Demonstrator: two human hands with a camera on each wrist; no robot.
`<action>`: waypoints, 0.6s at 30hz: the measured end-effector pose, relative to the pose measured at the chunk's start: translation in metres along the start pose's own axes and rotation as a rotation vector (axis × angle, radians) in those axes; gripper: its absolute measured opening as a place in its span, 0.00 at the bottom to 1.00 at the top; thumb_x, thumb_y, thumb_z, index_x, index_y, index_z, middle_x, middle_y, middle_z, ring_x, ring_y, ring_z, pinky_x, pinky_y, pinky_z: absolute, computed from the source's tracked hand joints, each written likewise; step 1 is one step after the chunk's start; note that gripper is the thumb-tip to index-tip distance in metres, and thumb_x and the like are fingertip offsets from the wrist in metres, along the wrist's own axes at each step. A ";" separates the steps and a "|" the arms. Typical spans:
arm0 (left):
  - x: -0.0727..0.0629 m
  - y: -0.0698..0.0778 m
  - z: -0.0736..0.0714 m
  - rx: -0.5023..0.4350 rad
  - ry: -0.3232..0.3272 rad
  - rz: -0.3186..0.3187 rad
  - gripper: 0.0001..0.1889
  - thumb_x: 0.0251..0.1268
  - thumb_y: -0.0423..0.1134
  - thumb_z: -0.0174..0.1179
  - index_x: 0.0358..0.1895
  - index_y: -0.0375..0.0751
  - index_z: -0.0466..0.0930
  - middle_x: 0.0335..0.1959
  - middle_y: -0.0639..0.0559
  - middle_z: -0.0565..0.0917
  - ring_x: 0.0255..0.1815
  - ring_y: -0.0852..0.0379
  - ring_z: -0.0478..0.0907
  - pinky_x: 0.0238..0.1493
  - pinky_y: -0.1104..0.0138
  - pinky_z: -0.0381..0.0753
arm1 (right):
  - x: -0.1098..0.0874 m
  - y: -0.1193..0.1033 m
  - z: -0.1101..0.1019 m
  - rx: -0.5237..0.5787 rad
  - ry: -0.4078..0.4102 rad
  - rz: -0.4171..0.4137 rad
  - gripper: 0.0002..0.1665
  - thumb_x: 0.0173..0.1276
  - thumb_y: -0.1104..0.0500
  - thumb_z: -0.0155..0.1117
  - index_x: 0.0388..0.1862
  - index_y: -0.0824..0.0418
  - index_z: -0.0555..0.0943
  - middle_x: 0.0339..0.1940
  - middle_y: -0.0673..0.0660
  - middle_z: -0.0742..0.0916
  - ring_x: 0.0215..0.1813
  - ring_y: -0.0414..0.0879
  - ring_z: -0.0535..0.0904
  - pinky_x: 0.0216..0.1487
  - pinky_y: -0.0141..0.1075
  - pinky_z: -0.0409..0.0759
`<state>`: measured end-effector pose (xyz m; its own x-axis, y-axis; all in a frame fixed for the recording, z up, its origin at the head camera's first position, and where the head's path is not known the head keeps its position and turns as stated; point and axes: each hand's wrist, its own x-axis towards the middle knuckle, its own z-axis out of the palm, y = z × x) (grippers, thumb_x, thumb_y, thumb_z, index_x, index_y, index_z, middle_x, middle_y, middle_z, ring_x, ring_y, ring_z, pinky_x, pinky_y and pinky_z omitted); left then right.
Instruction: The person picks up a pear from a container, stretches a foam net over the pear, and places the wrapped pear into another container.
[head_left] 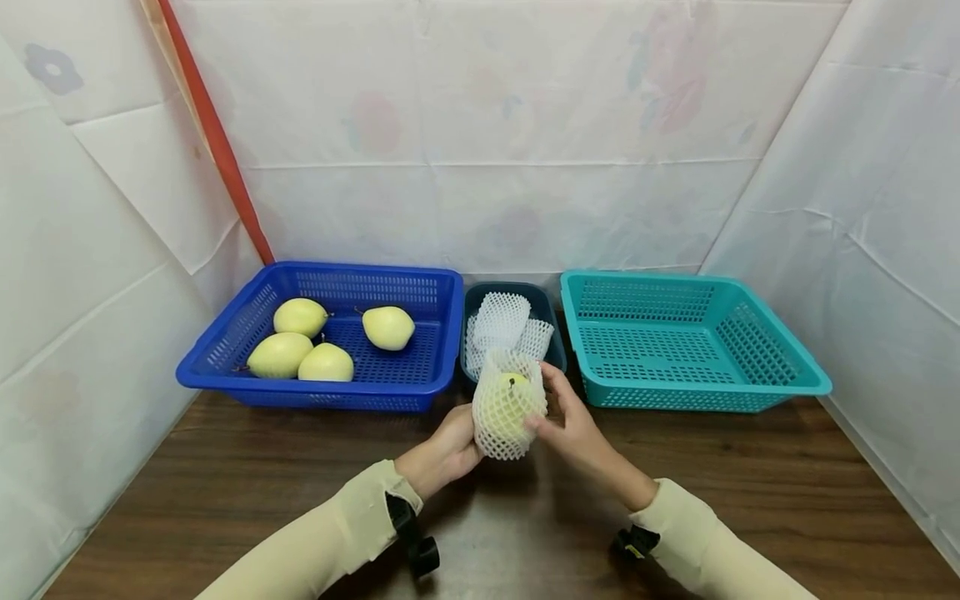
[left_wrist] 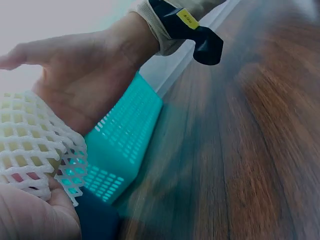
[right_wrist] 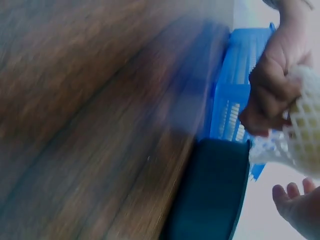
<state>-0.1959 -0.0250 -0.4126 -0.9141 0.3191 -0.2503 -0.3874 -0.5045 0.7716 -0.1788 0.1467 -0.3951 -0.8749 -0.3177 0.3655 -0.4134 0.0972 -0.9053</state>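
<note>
A yellow-green pear (head_left: pixel 513 383) sits inside a white foam net sleeve (head_left: pixel 504 440), its stem showing at the open top. My left hand (head_left: pixel 453 440) grips the sleeved pear from the left, with curled fingers seen in the right wrist view. On the other side is my right hand (head_left: pixel 581 433), fingers spread and loosely extended, the thumb against the net. In the left wrist view the right palm (left_wrist: pixel 90 75) is turned toward the net. Behind the pear, a small dark teal basket (head_left: pixel 557 354) holds several foam nets (head_left: pixel 502 318).
At the left, a blue basket (head_left: pixel 450 333) contains several bare pears (head_left: pixel 279 356). A turquoise basket (head_left: pixel 697 392) stands at the right. All rest on a brown wooden table (head_left: pixel 300 467), with white sheets hanging behind and along both sides.
</note>
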 end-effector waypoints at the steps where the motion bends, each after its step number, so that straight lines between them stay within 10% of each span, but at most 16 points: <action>1: -0.001 0.000 0.001 -0.001 -0.004 0.002 0.13 0.73 0.29 0.44 0.33 0.43 0.78 0.32 0.55 0.81 0.35 0.62 0.78 0.40 0.69 0.77 | -0.001 0.000 0.002 -0.014 -0.026 -0.023 0.47 0.64 0.52 0.66 0.73 0.65 0.53 0.65 0.64 0.68 0.59 0.56 0.68 0.54 0.36 0.72; 7: -0.006 0.000 0.007 0.002 -0.027 0.021 0.12 0.72 0.28 0.44 0.37 0.39 0.79 0.33 0.53 0.82 0.36 0.61 0.79 0.41 0.69 0.78 | -0.002 0.001 0.012 -0.139 0.030 -0.073 0.61 0.42 0.63 0.82 0.72 0.60 0.54 0.63 0.58 0.71 0.58 0.49 0.69 0.59 0.36 0.67; 18: -0.012 0.008 0.011 0.052 -0.078 -0.039 0.13 0.76 0.33 0.42 0.54 0.33 0.73 0.37 0.52 0.82 0.37 0.60 0.79 0.39 0.67 0.78 | 0.004 -0.004 0.007 -0.219 0.071 -0.148 0.57 0.38 0.65 0.82 0.67 0.64 0.60 0.55 0.59 0.78 0.49 0.48 0.74 0.51 0.37 0.73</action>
<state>-0.1868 -0.0240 -0.3975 -0.8854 0.4005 -0.2360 -0.4142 -0.4490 0.7917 -0.1787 0.1384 -0.3913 -0.8130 -0.2779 0.5117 -0.5763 0.2583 -0.7754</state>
